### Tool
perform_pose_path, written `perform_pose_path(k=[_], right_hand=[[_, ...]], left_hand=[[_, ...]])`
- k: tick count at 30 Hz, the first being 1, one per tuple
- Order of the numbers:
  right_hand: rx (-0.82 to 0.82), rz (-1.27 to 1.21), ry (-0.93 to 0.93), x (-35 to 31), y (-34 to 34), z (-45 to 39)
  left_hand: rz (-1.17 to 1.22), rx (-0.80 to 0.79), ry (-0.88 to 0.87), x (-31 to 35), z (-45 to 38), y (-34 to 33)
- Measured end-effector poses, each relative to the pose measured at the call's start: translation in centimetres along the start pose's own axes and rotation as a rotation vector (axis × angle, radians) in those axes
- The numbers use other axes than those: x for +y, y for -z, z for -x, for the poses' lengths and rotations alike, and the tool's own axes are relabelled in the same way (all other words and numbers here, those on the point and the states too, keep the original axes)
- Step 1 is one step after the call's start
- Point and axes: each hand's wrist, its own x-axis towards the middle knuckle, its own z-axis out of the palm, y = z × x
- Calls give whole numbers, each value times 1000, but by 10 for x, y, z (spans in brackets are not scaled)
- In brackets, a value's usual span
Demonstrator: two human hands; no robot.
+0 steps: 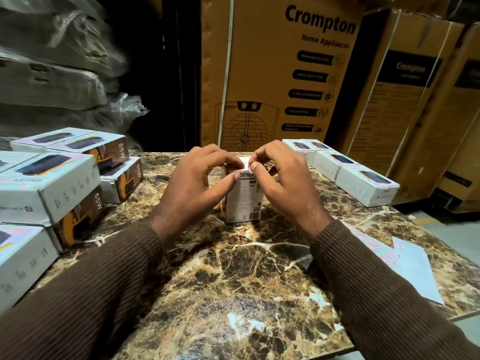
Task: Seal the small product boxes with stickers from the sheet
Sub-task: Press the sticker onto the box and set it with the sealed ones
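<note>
A small white product box [242, 201] stands upright on the marble-patterned table [233, 276], at the centre. My left hand [197, 185] grips its top left side, thumb pressed on the upper front edge. My right hand [283, 178] pinches a small pink-edged sticker [246, 166] at the box's top edge, between thumb and forefinger. The sticker sheet [413, 266], white with a few pink stickers, lies flat at the right of the table, partly hidden by my right sleeve.
Stacks of white and orange product boxes [52, 183] fill the left side of the table. A row of similar boxes [363, 183] lies at the back right. Large brown cartons [285, 74] stand behind the table. Plastic-wrapped bundles [52, 74] are piled at the far left.
</note>
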Motion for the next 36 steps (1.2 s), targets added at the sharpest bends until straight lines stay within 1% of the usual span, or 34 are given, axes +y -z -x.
perform_pose_path(k=[13, 19, 26, 36], right_hand=[[-2, -21, 33, 3, -1, 4], [4, -117, 12, 2, 1, 6], [-9, -35, 80, 12, -1, 8], [-32, -122, 33, 16, 4, 8]], left_hand=[[-8, -19, -12, -4, 3, 0], [1, -18, -1, -2, 4, 0], [0, -27, 4, -3, 4, 0], [-7, -37, 14, -3, 4, 1]])
